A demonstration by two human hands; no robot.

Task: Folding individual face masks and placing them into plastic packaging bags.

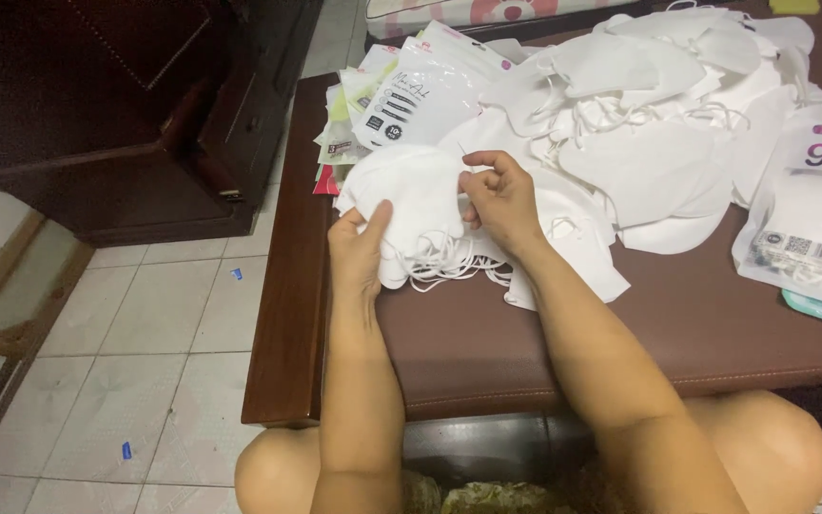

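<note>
Head view: my left hand point(359, 249) grips the near edge of a small stack of white masks point(411, 205), thumb on top, while my right hand point(499, 198) pinches closed on the stack's right side. The stack sits on the brown padded surface point(563, 333), ear loops point(449, 265) trailing below it. Behind lies a loose heap of masks point(658, 114). Flat printed pouches point(411, 90) fan out at the back left; a sealed clear bag point(811, 238) holding white contents rests far right.
</note>
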